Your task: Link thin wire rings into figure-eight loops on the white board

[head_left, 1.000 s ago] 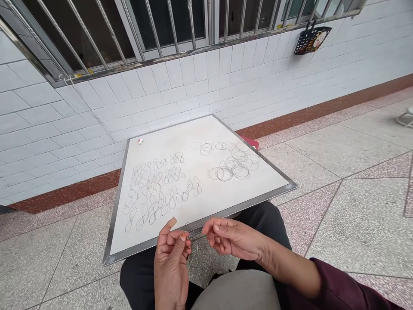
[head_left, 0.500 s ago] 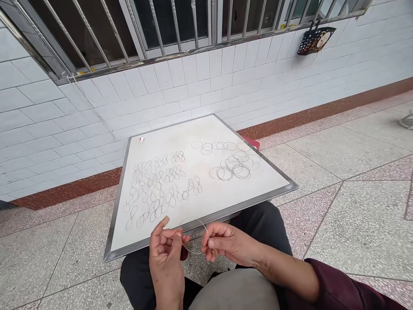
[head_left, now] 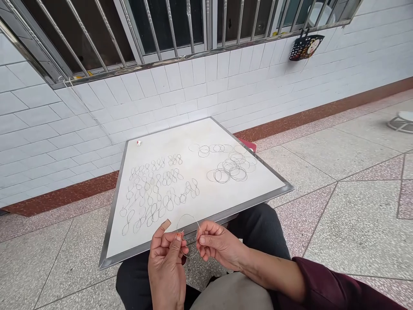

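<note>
A thin wire ring (head_left: 188, 215) is held between my two hands just over the near edge of the white board (head_left: 180, 142). My left hand (head_left: 168, 254) pinches its left side between thumb and fingers, the index finger raised with a tan wrap on its tip. On the opposite side, my right hand (head_left: 217, 242) grips the ring between thumb and forefinger. Rows of wire figure-eights (head_left: 172, 176) lie on the board's left half. A loose heap of round wire rings (head_left: 230, 168) overlaps on its right half.
The metal-edged board rests over my knees, its far side by the white tiled wall (head_left: 213, 92). A small red-and-white object (head_left: 139, 143) sits at its far left corner. A black dotted basket (head_left: 305, 46) hangs from the window bars. Something red (head_left: 248, 144) shows beneath the board.
My right hand has moved slightly left, nearer my left hand. The wire now shows as a fuller ring, its top arc visible above the hands. The view has shifted a little.
</note>
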Demonstrator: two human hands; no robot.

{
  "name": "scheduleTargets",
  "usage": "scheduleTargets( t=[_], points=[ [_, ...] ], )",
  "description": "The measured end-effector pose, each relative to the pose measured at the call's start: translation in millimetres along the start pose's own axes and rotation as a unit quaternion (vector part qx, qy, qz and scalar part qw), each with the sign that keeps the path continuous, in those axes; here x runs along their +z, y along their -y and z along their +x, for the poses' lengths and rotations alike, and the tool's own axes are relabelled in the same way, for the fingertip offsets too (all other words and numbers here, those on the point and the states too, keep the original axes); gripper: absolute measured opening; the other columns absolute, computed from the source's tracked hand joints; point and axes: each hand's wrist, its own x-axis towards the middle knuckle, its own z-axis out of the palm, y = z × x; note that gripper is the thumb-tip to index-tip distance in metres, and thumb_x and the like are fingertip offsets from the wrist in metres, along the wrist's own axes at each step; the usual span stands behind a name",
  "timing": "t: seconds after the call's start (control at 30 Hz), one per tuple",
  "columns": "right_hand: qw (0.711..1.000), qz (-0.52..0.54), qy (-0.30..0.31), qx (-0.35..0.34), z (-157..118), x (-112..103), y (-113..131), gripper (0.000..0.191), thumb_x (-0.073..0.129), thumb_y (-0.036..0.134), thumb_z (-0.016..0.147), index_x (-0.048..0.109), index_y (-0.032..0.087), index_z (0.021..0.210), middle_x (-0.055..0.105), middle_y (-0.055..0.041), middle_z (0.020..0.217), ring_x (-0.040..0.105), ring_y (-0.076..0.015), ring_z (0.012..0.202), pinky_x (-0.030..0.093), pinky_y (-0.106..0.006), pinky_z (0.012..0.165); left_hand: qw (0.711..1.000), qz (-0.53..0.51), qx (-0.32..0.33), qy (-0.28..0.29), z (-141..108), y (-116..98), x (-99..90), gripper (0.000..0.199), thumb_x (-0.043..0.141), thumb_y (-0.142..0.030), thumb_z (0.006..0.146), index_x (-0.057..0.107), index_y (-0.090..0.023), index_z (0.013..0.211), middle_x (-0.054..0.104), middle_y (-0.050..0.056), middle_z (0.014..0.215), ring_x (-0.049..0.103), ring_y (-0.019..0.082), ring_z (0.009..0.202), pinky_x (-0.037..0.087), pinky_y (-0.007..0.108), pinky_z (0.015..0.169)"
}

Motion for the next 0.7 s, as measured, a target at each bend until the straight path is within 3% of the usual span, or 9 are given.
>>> scheduleTargets(
  t=[0.17, 0.33, 0.7],
  points=[
    [0.999, -0.021, 0.046, 0.001, 3, 7, 0, 0.036, 0.088, 0.031, 0.067, 0.059, 0.016, 0.084, 0.065, 0.0036, 0.070, 0.062, -0.0087, 0.057, 0.049, -0.016, 0.046, 0.996, 0.077, 0.039, 0.009, 0, 6, -3.1, 0.051, 0.084, -0.032, 0.070, 0.063, -0.023, 0.116, 0.065, -0.004, 0.073, 0.061, 0.009, 0.059, 0.049, 0.020, 0.058],
    [0.997, -0.028, 0.065, -0.014, 3, 11, 5, 0.047, 0.089, 0.026, 0.066, 0.058, 0.021, 0.101, 0.064, 0.0029, 0.083, 0.067, -0.0135, 0.078, 0.048, -0.014, 0.047, 0.990, 0.128, 0.055, 0.019, -2, 10, -6.7, 0.049, 0.081, -0.033, 0.075, 0.061, -0.026, 0.119, 0.066, -0.005, 0.073, 0.063, 0.010, 0.065, 0.052, 0.022, 0.068],
    [0.991, -0.100, 0.066, -0.053, 8, 0, 3, 0.032, 0.083, 0.033, 0.074, 0.062, 0.016, 0.092, 0.065, 0.0016, 0.075, 0.066, -0.0121, 0.067, 0.046, -0.017, 0.048, 0.978, 0.188, 0.031, 0.084, -9, 5, 2.9, 0.045, 0.080, -0.036, 0.075, 0.064, -0.024, 0.115, 0.061, -0.006, 0.064, 0.059, 0.013, 0.060, 0.052, 0.027, 0.068]
  ],
)
